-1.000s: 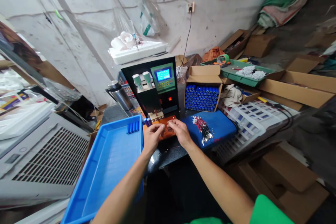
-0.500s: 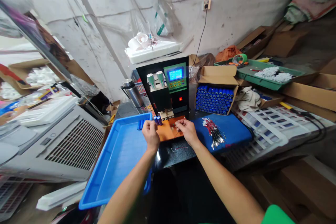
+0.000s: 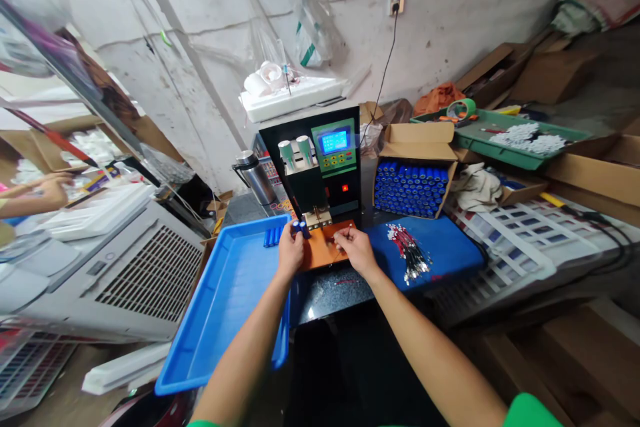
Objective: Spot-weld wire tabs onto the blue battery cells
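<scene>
My left hand is at the left edge of the orange work plate, its fingers closed around a blue cylindrical battery cell; another cell stands right beside it. My right hand pinches a thin wire lead over the plate's right part, though most of the lead is hidden by the fingers. Above the plate is the head of a black spot welder with a lit screen. Several blue cells lie in the far end of the blue tray, left of my left hand.
On the blue mat to the right lies a bundle of red and black leads. Behind it stands a cardboard box packed with blue cells. A steel flask is left of the welder. Another person's hand shows far left.
My left hand has moved slightly up and turned, with its fingers now at the standing cells. My right hand stays nearly in place. Another person's hand has come in at far left.
</scene>
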Demonstrator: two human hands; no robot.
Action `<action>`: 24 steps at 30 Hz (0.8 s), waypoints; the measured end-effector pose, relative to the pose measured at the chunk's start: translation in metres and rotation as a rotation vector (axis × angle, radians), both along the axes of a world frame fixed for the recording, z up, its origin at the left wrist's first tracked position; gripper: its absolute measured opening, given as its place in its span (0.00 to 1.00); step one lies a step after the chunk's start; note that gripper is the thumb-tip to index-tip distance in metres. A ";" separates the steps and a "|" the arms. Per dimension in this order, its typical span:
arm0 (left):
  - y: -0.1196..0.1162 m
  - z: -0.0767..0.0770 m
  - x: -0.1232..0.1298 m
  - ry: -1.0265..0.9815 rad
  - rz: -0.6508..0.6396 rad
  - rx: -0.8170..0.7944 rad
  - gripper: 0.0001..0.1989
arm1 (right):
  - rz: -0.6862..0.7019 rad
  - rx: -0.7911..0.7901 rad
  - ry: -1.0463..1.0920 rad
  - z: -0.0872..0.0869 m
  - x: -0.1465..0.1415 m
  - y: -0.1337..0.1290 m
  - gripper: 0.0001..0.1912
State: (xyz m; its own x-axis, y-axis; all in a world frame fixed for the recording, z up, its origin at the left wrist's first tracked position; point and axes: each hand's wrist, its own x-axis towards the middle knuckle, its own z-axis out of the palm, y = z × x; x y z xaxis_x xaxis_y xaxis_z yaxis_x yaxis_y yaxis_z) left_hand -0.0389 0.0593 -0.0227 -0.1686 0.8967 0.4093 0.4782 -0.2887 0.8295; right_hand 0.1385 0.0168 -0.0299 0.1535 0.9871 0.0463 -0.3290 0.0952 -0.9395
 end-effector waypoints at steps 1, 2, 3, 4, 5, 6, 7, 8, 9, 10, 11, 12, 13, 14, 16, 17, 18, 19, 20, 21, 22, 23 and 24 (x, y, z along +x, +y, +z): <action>-0.001 0.000 -0.001 0.023 0.036 0.009 0.14 | -0.001 -0.003 0.002 0.000 0.000 0.000 0.12; -0.002 0.001 -0.003 0.042 0.081 0.021 0.12 | -0.008 -0.005 0.006 0.000 0.001 0.000 0.12; -0.004 0.003 -0.004 0.055 0.128 0.035 0.11 | -0.015 -0.006 0.014 0.000 0.001 0.000 0.12; -0.006 0.005 -0.006 0.058 0.168 0.052 0.10 | -0.025 -0.007 0.023 0.001 0.001 0.000 0.12; -0.009 0.008 -0.006 0.053 0.191 0.070 0.10 | -0.034 -0.009 0.032 0.001 0.001 0.000 0.12; -0.012 0.011 -0.006 0.040 0.198 0.088 0.11 | -0.042 -0.012 0.041 0.002 0.002 0.001 0.12; -0.016 0.015 -0.004 0.022 0.187 0.102 0.11 | -0.046 -0.014 0.047 0.002 0.002 0.001 0.12; -0.021 0.018 -0.002 0.000 0.164 0.110 0.12 | -0.049 -0.015 0.051 0.003 0.002 0.001 0.12; -0.026 0.021 0.003 -0.024 0.133 0.108 0.11 | -0.052 -0.012 0.053 0.004 0.002 0.002 0.11; -0.031 0.023 0.008 -0.039 0.098 0.093 0.11 | -0.056 -0.009 0.056 0.005 0.002 0.002 0.11; -0.036 0.024 0.013 -0.043 0.057 0.067 0.10 | -0.059 -0.006 0.059 0.005 0.002 0.002 0.10; -0.040 0.024 0.019 -0.034 0.012 0.032 0.09 | -0.062 -0.005 0.064 0.006 0.002 0.002 0.10; -0.043 0.023 0.025 -0.015 -0.032 -0.008 0.08 | -0.064 -0.005 0.068 0.007 0.002 0.002 0.10; -0.045 0.021 0.030 0.010 -0.079 -0.047 0.08 | -0.064 -0.008 0.070 0.007 0.002 0.002 0.10; -0.045 0.017 0.037 0.040 -0.170 -0.097 0.09 | -0.063 -0.009 0.071 0.008 0.002 0.001 0.10; -0.044 0.015 0.039 0.040 -0.204 -0.106 0.09 | -0.061 -0.008 0.069 0.008 0.002 0.001 0.10; -0.043 0.013 0.041 0.037 -0.225 -0.107 0.10 | -0.059 -0.006 0.067 0.008 0.003 0.001 0.10; -0.041 0.012 0.041 0.038 -0.238 -0.108 0.10 | -0.054 -0.005 0.065 0.008 0.003 0.001 0.10; -0.039 0.011 0.040 0.041 -0.242 -0.111 0.10 | -0.046 -0.003 0.064 0.008 0.003 0.001 0.10; -0.037 0.010 0.040 0.046 -0.242 -0.120 0.11 | -0.038 -0.002 0.064 0.009 0.003 0.001 0.10; -0.035 0.009 0.039 0.048 -0.246 -0.131 0.11 | -0.027 -0.002 0.065 0.009 0.003 0.002 0.10; -0.034 0.009 0.038 0.042 -0.259 -0.141 0.11 | -0.017 -0.001 0.065 0.009 0.002 0.003 0.10; -0.032 0.008 0.038 0.024 -0.279 -0.145 0.11 | -0.007 0.001 0.063 0.009 0.002 0.004 0.11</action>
State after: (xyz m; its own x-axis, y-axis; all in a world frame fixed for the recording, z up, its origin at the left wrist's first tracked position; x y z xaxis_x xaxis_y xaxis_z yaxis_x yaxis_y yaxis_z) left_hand -0.0011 0.0269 -0.0149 0.1001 0.9564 0.2745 0.4169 -0.2908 0.8612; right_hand 0.1401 0.0207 -0.0212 0.1635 0.9859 0.0369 -0.3868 0.0985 -0.9169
